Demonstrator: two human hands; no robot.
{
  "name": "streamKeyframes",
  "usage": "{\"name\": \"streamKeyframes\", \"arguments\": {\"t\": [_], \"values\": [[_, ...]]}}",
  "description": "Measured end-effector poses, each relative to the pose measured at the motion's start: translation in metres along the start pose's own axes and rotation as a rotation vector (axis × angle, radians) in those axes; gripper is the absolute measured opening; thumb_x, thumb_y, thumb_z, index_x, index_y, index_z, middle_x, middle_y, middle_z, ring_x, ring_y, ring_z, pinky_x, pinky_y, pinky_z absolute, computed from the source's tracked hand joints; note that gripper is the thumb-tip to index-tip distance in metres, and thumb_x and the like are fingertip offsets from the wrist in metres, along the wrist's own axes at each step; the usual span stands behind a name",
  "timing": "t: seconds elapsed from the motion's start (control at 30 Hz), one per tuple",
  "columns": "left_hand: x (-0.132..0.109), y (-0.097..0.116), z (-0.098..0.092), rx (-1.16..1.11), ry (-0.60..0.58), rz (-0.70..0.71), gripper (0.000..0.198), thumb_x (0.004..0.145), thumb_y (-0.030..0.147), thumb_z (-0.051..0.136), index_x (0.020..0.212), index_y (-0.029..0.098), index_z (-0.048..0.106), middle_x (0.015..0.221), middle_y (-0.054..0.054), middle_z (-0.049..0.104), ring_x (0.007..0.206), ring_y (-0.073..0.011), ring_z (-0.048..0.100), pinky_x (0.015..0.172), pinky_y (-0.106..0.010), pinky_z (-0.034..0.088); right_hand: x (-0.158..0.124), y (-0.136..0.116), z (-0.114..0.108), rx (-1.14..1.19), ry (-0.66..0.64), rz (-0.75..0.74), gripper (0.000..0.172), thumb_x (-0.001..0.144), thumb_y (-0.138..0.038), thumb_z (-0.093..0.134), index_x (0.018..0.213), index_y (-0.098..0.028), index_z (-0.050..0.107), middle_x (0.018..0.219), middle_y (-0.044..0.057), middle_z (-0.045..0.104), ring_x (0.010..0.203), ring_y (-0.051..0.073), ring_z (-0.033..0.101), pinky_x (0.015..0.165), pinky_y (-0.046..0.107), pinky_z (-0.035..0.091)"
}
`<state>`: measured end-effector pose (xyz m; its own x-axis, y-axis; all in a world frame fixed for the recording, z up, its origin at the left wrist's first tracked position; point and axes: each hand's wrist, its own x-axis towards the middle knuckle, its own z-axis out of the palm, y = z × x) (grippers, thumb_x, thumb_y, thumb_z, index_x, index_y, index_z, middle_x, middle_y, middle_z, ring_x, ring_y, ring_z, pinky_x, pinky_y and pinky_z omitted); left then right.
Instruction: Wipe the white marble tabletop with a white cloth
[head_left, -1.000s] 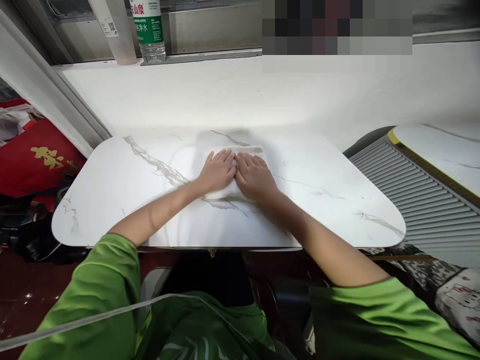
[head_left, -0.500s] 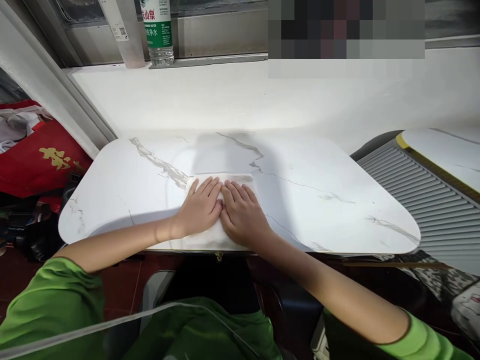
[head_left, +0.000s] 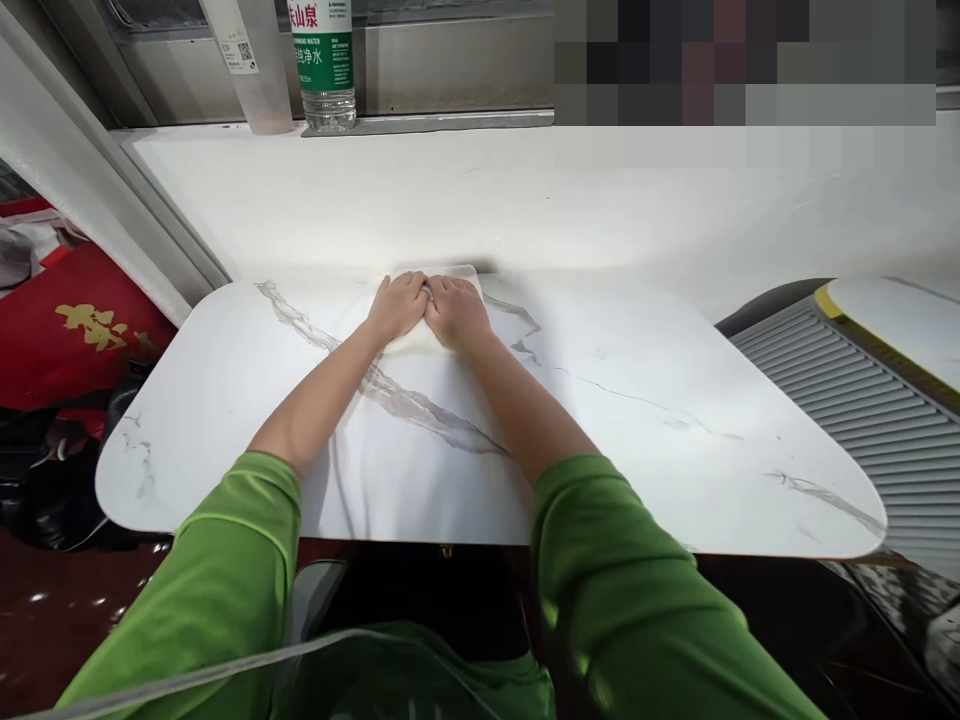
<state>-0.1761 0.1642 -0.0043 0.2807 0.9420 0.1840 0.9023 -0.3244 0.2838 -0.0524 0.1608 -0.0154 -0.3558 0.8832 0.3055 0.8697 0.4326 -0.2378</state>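
Observation:
A folded white cloth (head_left: 466,275) lies at the far edge of the white marble table (head_left: 637,420), against the wall. My left hand (head_left: 397,305) and my right hand (head_left: 454,308) press flat on it side by side, fingers stretched forward and touching each other. Both arms reach straight out in green sleeves. Most of the cloth is hidden under my hands.
A water bottle (head_left: 326,65) with a green label and a clear tube-like container (head_left: 251,65) stand on the window ledge above. Red fabric (head_left: 67,330) lies at the left. At the right, a grey slatted surface (head_left: 847,390) and another white tabletop (head_left: 907,320).
Both hands pulled the cloth toward the near edge, then pushed it away to the table's far edge by the wall. My arms are now fully extended.

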Motion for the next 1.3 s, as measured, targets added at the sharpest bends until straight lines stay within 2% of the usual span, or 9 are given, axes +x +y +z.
{"name": "streamKeyframes", "arguments": {"t": [0.2, 0.37, 0.47, 0.73, 0.83, 0.9, 1.0, 1.1, 1.3], "values": [[-0.001, -0.002, 0.000, 0.002, -0.011, -0.027, 0.045, 0.098, 0.018, 0.026, 0.138, 0.014, 0.046, 0.152, -0.010, 0.044, 0.143, -0.0206, 0.034, 0.119, -0.046, 0.020, 0.002, 0.002, 0.004, -0.023, -0.009, -0.002, 0.047, 0.093, -0.018, 0.031, 0.134, -0.006, 0.050, 0.141, 0.018, 0.054, 0.132, 0.029, 0.044, 0.113, 0.044, 0.027], [-0.035, 0.004, -0.004, 0.041, 0.005, -0.052, 0.045, 0.098, 0.019, 0.027, 0.138, 0.015, 0.046, 0.151, -0.011, 0.044, 0.143, -0.0214, 0.035, 0.119, -0.045, 0.021, -0.026, -0.014, -0.002, -0.025, -0.045, -0.046, 0.051, 0.093, -0.020, 0.031, 0.138, -0.003, 0.048, 0.147, 0.019, 0.048, 0.137, 0.029, 0.040, 0.115, 0.046, 0.025], [-0.076, 0.008, -0.012, 0.059, -0.002, -0.042, 0.046, 0.098, 0.020, 0.026, 0.141, 0.014, 0.044, 0.152, -0.012, 0.044, 0.143, -0.0217, 0.035, 0.120, -0.045, 0.020, -0.059, -0.037, -0.008, -0.038, -0.063, -0.077, 0.054, 0.094, -0.021, 0.031, 0.142, 0.000, 0.044, 0.149, 0.021, 0.044, 0.138, 0.031, 0.038, 0.116, 0.047, 0.022], [-0.223, 0.028, -0.038, 0.098, -0.006, -0.036, 0.052, 0.098, 0.027, 0.022, 0.144, 0.011, 0.041, 0.154, -0.014, 0.041, 0.146, -0.0259, 0.031, 0.121, -0.050, 0.019, -0.169, -0.114, -0.031, -0.014, -0.082, -0.241, 0.057, 0.095, -0.025, 0.032, 0.142, 0.006, 0.043, 0.150, 0.026, 0.042, 0.139, 0.039, 0.036, 0.117, 0.055, 0.021], [-0.260, 0.030, -0.046, 0.097, 0.009, -0.045, 0.053, 0.098, 0.028, 0.021, 0.145, 0.011, 0.040, 0.153, -0.014, 0.042, 0.146, -0.0269, 0.031, 0.121, -0.051, 0.020, -0.192, -0.134, -0.035, 0.029, -0.075, -0.301, 0.058, 0.095, -0.027, 0.035, 0.141, 0.006, 0.044, 0.149, 0.028, 0.041, 0.139, 0.041, 0.036, 0.116, 0.058, 0.022], [-0.272, 0.029, -0.049, 0.095, 0.011, -0.045, 0.053, 0.099, 0.028, 0.020, 0.145, 0.011, 0.039, 0.154, -0.013, 0.041, 0.146, -0.0268, 0.031, 0.122, -0.051, 0.020, -0.198, -0.142, -0.037, 0.049, -0.081, -0.330, 0.058, 0.095, -0.028, 0.037, 0.142, 0.006, 0.044, 0.149, 0.029, 0.041, 0.139, 0.042, 0.036, 0.116, 0.058, 0.023], [-0.273, 0.023, -0.052, 0.097, -0.007, -0.046, 0.054, 0.098, 0.027, 0.020, 0.145, 0.008, 0.039, 0.153, -0.015, 0.041, 0.146, -0.0262, 0.031, 0.122, -0.051, 0.020, -0.192, -0.144, -0.037, 0.060, -0.115, -0.351, 0.060, 0.094, -0.029, 0.040, 0.141, 0.007, 0.044, 0.149, 0.028, 0.041, 0.138, 0.042, 0.036, 0.117, 0.056, 0.023], [-0.253, 0.013, -0.050, 0.096, -0.023, -0.066, 0.053, 0.097, 0.027, 0.022, 0.144, 0.009, 0.040, 0.153, -0.015, 0.042, 0.145, -0.0259, 0.032, 0.121, -0.052, 0.020, -0.169, -0.134, -0.032, 0.075, -0.138, -0.364, 0.057, 0.095, -0.029, 0.039, 0.140, 0.005, 0.046, 0.148, 0.026, 0.044, 0.137, 0.038, 0.039, 0.117, 0.053, 0.024], [-0.159, -0.027, -0.045, 0.093, -0.031, -0.107, 0.053, 0.095, 0.026, 0.027, 0.143, 0.008, 0.040, 0.152, -0.014, 0.043, 0.144, -0.0250, 0.035, 0.120, -0.049, 0.021, -0.080, -0.094, -0.004, 0.074, -0.086, -0.353, 0.049, 0.097, -0.028, 0.035, 0.139, -0.005, 0.049, 0.147, 0.017, 0.049, 0.135, 0.028, 0.042, 0.115, 0.043, 0.028]]}}
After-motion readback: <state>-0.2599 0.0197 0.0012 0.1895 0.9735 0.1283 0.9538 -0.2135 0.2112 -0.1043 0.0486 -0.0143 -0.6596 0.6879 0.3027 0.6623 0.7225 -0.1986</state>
